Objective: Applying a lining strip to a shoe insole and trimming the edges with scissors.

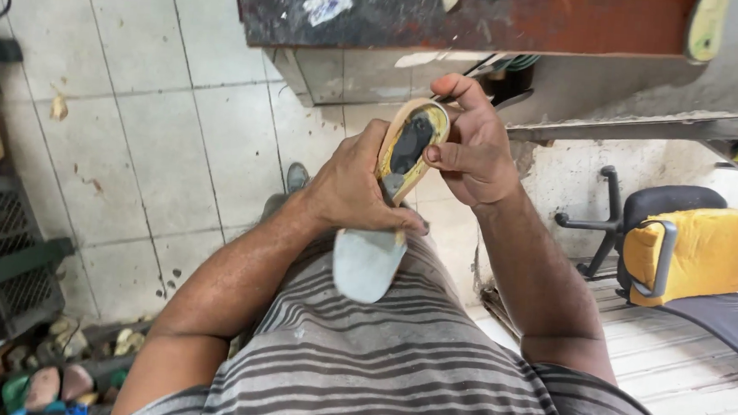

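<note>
Tan and grey, a shoe sole (390, 202) is resting upright between both hands, above a striped shirt (395, 360). Wrapping its middle, the left hand (355, 184) is clasping it firmly, while the right hand (471, 145) is pinching the upper rim just beyond that clasp.

2 hands (357, 186) (473, 150), 1 sole (385, 217), 1 chair (679, 241), approx. 1 crate (4, 256).

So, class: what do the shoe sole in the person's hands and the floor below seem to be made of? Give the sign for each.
Shoe sole: tan rim looks like leather or fibreboard, matte; the dark centre patch and yellowish smears suggest glue. The grey heel end looks like rubber or foam, though that is uncertain.
Floor: pale ceramic tiles, shown by the grid of grout lines and a slight sheen, stained.
</note>
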